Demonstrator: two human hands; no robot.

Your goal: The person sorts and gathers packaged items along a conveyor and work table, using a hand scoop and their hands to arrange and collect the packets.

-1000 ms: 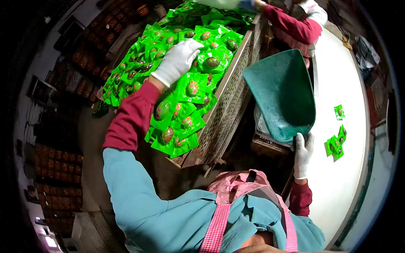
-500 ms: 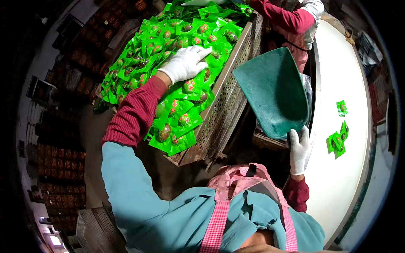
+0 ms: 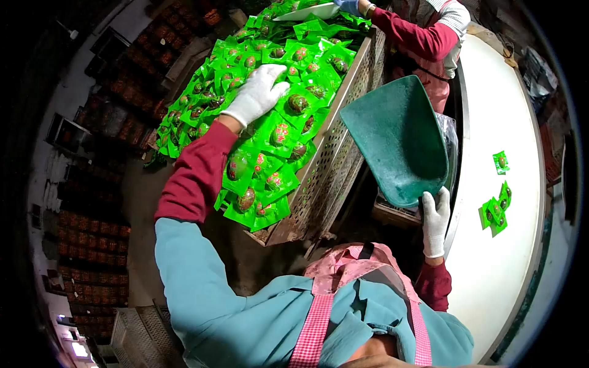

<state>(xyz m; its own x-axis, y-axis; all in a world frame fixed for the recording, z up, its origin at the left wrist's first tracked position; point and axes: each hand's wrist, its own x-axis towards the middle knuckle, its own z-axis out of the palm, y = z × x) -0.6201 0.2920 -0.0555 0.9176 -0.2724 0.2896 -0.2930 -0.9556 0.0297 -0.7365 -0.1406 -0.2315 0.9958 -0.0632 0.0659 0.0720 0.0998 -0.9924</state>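
Note:
My left hand [image 3: 256,95], in a white glove, lies on a heap of bright green packets [image 3: 280,134], each with a brown egg-shaped thing showing in it. Its fingers are stretched out and grip no packet that I can see. The heap fills a crate [image 3: 314,199] with perforated sides and rises above its rim. My right hand [image 3: 436,226], also white-gloved, is closed on the near end of a dark green scoop [image 3: 402,138]. Nothing lies in the scoop, which is held to the right of the crate.
On the right stands a long white table [image 3: 491,113] with several green packets [image 3: 495,211] on it. A co-worker's red sleeve [image 3: 408,30] reaches in at the top, beside a white scoop [image 3: 313,11]. Dark stacked trays [image 3: 92,233] line the left side.
My left hand has shifted left over the heap, uncovering packets to its right. The co-worker's blue-gloved hand now shows at the top. My right hand keeps the scoop in nearly the same place.

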